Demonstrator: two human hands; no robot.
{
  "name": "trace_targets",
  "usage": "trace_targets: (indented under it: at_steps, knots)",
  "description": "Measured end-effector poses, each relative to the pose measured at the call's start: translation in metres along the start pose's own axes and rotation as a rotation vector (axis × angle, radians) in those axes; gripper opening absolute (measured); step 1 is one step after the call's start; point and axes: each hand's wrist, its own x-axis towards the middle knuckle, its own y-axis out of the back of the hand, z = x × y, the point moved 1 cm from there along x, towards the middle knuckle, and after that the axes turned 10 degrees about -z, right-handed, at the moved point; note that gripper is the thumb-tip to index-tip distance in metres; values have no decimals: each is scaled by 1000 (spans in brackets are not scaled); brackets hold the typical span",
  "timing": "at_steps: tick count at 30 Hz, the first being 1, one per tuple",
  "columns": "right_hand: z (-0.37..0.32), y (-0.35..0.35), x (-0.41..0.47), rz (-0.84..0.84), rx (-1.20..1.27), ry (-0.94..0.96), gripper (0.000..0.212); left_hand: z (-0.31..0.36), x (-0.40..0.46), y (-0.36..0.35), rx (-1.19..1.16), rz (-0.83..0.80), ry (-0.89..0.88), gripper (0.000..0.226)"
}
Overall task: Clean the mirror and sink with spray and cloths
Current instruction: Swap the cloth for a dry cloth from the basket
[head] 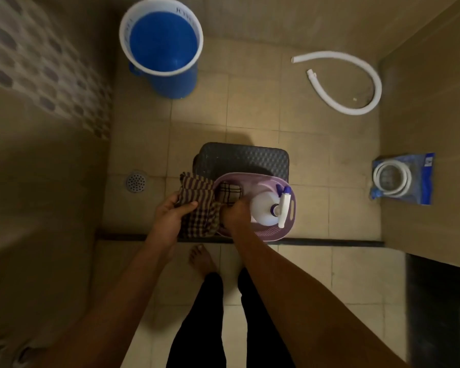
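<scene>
A purple basket point(290, 221) sits on a dark plastic stool point(245, 158). In it lie a white spray bottle point(266, 208) with a blue-tipped nozzle and a folded checked cloth point(230, 192). A second brown checked cloth point(199, 205) hangs over the basket's left rim. My left hand point(170, 216) grips this cloth at its left side. My right hand point(235, 213) reaches into the basket beside the bottle and pinches the cloth's right edge. The mirror and the sink are out of view.
A blue bucket point(165, 49) with a white rim stands at the back left. A white hose point(356, 83) curls on the floor at the right, near a bagged hose point(401, 179). A floor drain point(136, 181) lies left of the stool. My bare foot point(201, 261) stands behind a dark threshold point(329, 242).
</scene>
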Motion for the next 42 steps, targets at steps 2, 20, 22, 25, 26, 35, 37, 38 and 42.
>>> trace_targets:
  at_steps: [2, 20, 22, 25, 26, 35, 37, 38, 42]
  knots:
    - [-14, -1, -9, 24, -145, 6, 54, -4, 0, 6, 8, -10, -1, 31]
    - [-45, 22, -55, 72, -515, 145, 41, -8, -34, 14, 21, -9, -16, 30]
    - [-53, 32, -80, 53, -454, 223, 38, -2, -37, 8, 31, -10, -29, 29]
    - [-52, 51, -118, 25, -336, 298, 38, 1, -40, -5, 55, -1, -48, 31]
    - [-49, 59, -129, 8, -298, 314, 38, 1, -39, -10, 62, 8, -49, 32]
    - [-8, 112, -179, -15, -244, 257, 36, -18, 18, -78, 247, 28, -16, 16]
    - [-2, 120, -177, -25, -206, 232, 30, -28, 37, -89, 330, 24, 6, 25]
    - [1, 123, -174, -29, -202, 229, 28, -33, 46, -93, 368, 22, 19, 30]
    - [15, 130, -165, -48, -179, 201, 30, -50, 75, -98, 427, 63, 98, 36]
